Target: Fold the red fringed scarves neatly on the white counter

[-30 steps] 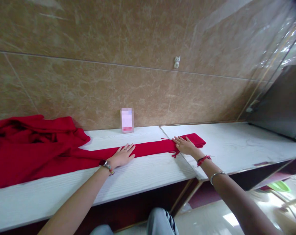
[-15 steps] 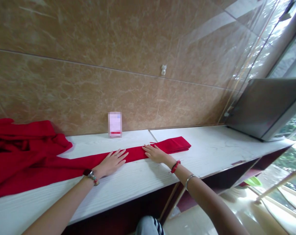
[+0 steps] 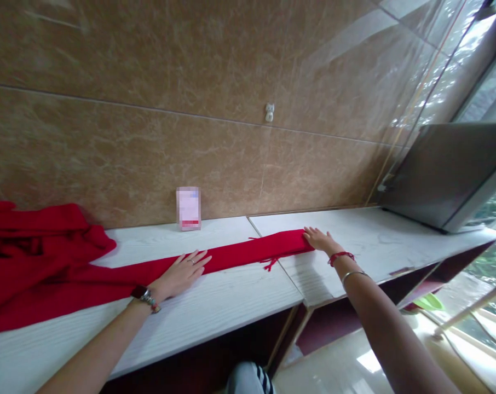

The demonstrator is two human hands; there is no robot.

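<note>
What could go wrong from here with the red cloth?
1. The folded strip may skew: the left hand lies across it, the right hand at its far right end, so uneven drag could shift layers.
2. The fringe pokes out its near side and might bunch underneath.
3. The loose heap on the left could tug it crooked.

Red scarf stretched along the white counter
Its right part lies flat in a narrow folded strip, fringe poking from both edges; the left part spreads into a crumpled heap.
</note>
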